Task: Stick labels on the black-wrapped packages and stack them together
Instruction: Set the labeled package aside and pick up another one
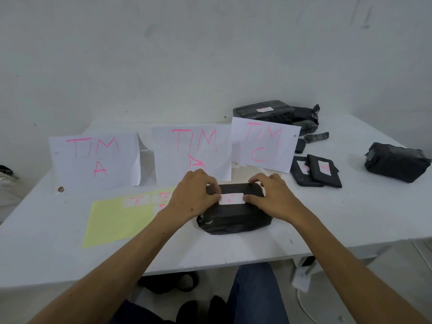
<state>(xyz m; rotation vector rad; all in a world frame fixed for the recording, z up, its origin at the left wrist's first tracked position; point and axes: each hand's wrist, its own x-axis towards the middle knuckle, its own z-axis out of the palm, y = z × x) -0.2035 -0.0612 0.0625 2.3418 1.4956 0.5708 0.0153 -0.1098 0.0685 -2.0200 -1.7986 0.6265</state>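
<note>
A black-wrapped package lies on the white table in front of me. A white label with pink writing sits on its top. My left hand rests on the package's left end, its thumb and fingers curled at the label's left edge. My right hand lies on the right end, its thumb pressing the label's right edge. A yellow backing sheet with a few more labels lies to the left.
Three paper signs stand behind: TIM A, TIM B, TIM C. Behind TIM C sits a stack of black packages. Two flat labelled packages lie to its right, and a bulky black package at far right.
</note>
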